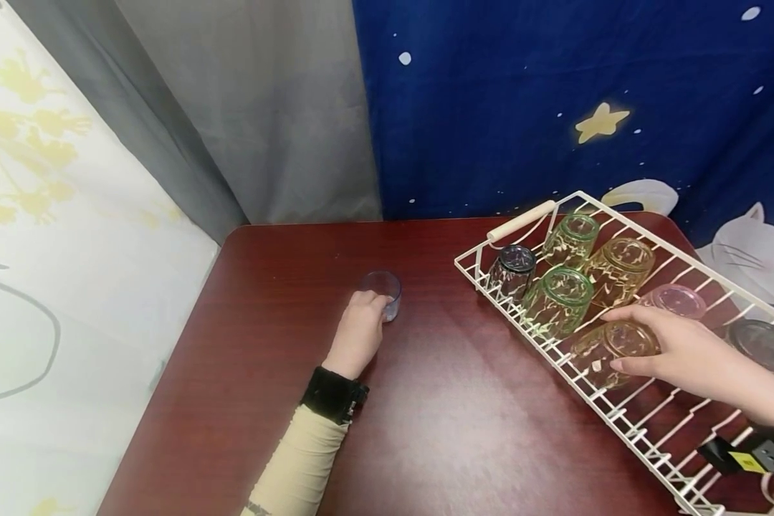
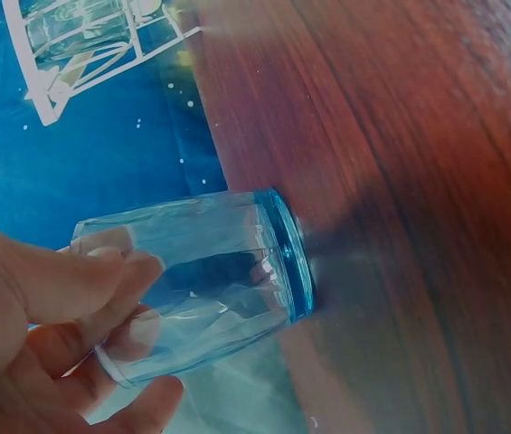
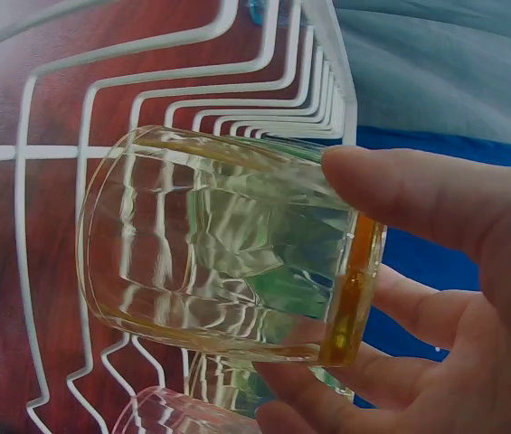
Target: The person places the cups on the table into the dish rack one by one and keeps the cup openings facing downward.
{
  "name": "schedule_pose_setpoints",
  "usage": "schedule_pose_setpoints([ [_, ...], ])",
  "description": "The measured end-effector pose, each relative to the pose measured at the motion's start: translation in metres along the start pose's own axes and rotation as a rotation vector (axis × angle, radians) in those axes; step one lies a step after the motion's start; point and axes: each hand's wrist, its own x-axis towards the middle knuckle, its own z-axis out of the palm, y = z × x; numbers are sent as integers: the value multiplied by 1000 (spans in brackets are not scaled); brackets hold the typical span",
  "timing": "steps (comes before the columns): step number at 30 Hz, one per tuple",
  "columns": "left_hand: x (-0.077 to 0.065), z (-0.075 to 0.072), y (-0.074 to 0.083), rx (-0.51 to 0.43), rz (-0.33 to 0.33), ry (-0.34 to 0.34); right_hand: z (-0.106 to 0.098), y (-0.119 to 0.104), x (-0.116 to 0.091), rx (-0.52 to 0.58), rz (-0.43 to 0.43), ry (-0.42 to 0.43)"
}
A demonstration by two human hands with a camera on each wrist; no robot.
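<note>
My left hand [image 1: 356, 328] grips a clear bluish glass [image 2: 214, 280] near its rim, with thumb and fingers about the upper end. The glass is upright, its thick blue base at or just over the table; exact contact is hard to tell. At the right, my right hand [image 1: 690, 355] holds an amber glass [image 3: 228, 249] around its base end, thumb on one side and fingers on the other. This glass is upside down in the white wire rack [image 1: 619, 423], mouth toward the wires. Part of its base is covered by the fingers.
Other upturned glasses stand in the rack: a dark one [image 1: 513, 274], green ones [image 1: 557, 301], another amber one [image 1: 621, 269], a pink one [image 1: 674, 299] and a grey one [image 1: 762, 344]. A pale handle [image 1: 521, 221] rises at the rack's left end. Curtains hang behind the table [image 1: 264, 301].
</note>
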Motion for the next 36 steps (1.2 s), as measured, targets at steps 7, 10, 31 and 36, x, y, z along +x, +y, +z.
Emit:
schedule_pose_setpoints([
  [7,0,-2,2,3,-20,1,4,-1,3,-4,-39,-1],
  [10,0,-3,3,15,-40,-9,5,-3,4,5,-29,-12],
  [31,-4,-21,2,-22,-127,108,-10,-30,18,60,105,100],
  [36,-3,-33,9,-56,-115,170,-13,-52,26,114,79,138],
])
